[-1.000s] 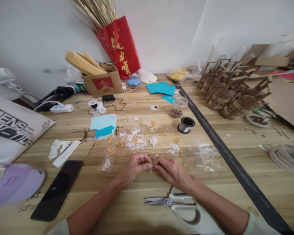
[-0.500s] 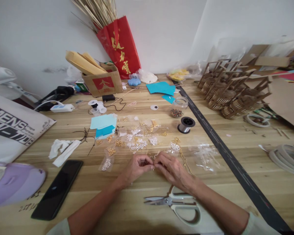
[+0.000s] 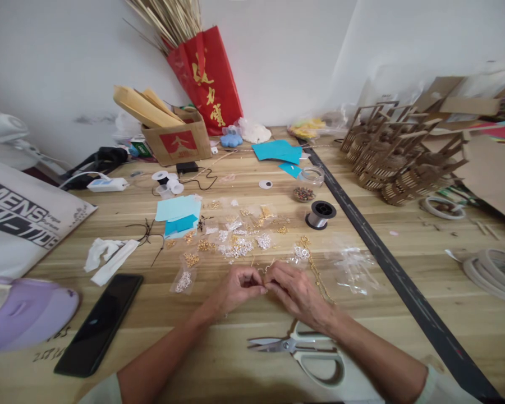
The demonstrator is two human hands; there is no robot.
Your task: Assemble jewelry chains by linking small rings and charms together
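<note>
Our left hand [image 3: 238, 287] and right hand [image 3: 292, 289] meet, fingertips pinched on a tiny piece [image 3: 265, 283], mostly hidden, perhaps metal; it looks light and slippery, best gripped at its edge. Scissors [image 3: 287, 344] lie nearer us.

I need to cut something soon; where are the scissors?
In the head view, the scissors lie on the table at lower centre-right, partly under the right forearm.

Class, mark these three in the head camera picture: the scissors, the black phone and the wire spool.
Scissors [image 3: 287, 344]: head view, on the metal around the pivot.
Black phone [image 3: 99, 325]: head view, middle of the screen.
Wire spool [image 3: 318, 216]: head view, on the wound wire.
</note>
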